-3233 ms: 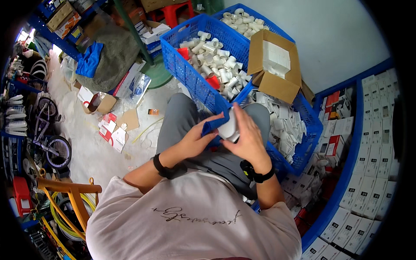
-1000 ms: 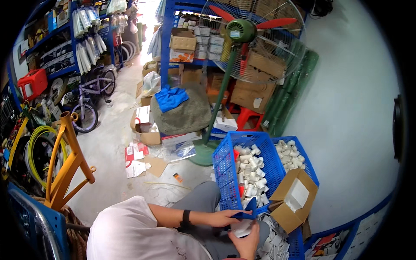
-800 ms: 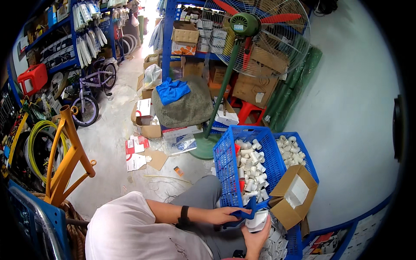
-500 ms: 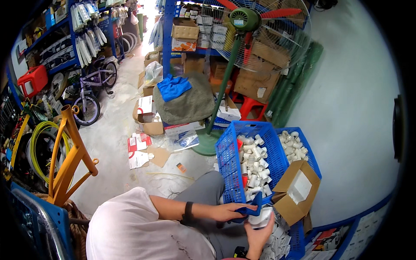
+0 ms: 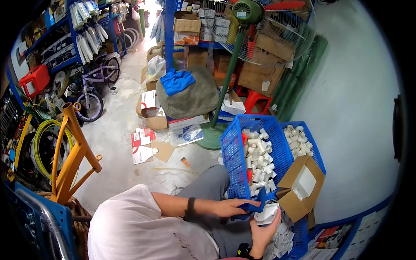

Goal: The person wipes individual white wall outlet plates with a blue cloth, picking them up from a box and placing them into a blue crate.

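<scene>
My left hand (image 5: 230, 208), with a dark band on its wrist, is closed on a blue cloth (image 5: 260, 199). Just below the cloth, my right hand (image 5: 263, 235) grips a white plastic piece with a squarish, shallow box shape (image 5: 266, 214). Cloth and piece are close together; whether they touch is hard to tell. Under my right hand lies a heap of flat white pieces (image 5: 277, 247) in a blue basket (image 5: 300, 238). Beside my hands stands an open cardboard box (image 5: 290, 203) with its flaps out.
Ahead, a blue crate (image 5: 234, 151) and a second one (image 5: 318, 156) hold white pipe fittings. A green-based standing fan (image 5: 210, 138) is behind them. An orange bike frame (image 5: 73, 160) stands at left, a purple bicycle (image 5: 91, 97) farther off. Cardboard (image 5: 162, 151) litters the floor.
The view has shifted slightly, so the scene sits a little differently. The white piece is turned somewhat, showing more of its face; both hands keep their holds.
</scene>
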{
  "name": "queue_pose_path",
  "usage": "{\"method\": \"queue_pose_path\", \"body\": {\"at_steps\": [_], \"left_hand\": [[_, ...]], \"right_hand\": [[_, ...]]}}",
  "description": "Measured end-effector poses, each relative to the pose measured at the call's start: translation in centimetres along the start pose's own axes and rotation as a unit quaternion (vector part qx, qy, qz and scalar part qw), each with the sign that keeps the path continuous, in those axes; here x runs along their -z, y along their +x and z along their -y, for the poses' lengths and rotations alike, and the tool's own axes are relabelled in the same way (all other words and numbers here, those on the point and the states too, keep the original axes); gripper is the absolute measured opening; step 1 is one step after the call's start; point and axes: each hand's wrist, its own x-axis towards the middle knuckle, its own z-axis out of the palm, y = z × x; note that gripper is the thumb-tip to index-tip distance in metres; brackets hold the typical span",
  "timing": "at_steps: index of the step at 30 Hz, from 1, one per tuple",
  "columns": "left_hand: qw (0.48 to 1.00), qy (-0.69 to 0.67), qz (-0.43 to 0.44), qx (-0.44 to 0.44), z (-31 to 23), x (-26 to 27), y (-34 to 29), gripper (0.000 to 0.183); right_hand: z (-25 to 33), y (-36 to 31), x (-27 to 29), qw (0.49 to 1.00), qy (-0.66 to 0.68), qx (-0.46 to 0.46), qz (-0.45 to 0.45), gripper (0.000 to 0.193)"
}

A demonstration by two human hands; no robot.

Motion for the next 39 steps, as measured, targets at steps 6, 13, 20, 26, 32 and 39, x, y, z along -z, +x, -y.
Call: {"method": "queue_pose_path", "body": {"at_steps": [6,13,20,26,32,39], "left_hand": [[0.999,0.018,-0.022,-0.031,-0.3,-0.2,-0.2,0.051],[0.942,-0.001,0.007,0.336,-2.7,1.8,-0.9,0.039],[0.907,-0.333,-0.179,0.186,-1.8,1.9,-0.8,0.045],[0.963,-0.1,-0.088,0.235,1.2,0.0,-1.1,0.039],[0.962,-0.064,-0.102,0.243,1.5,0.6,-1.5,0.038],[0.982,-0.099,-0.083,0.138,0.6,-0.7,-1.2,0.043]], "right_hand": [[1.0,-0.5,-0.4,0.997,-0.014,0.03,0.066,0.086],[-1.7,1.5,1.5,0.989,0.127,-0.053,-0.058,0.09],[1.3,1.5,0.5,0.99,-0.006,0.089,0.112,0.084],[1.6,-0.3,0.0,0.973,-0.02,0.081,0.216,0.081],[-0.6,-0.8,-1.9,0.983,0.111,0.009,0.146,0.101],[0.4,-1.4,-1.5,0.984,0.096,-0.017,0.148,0.102]]}}
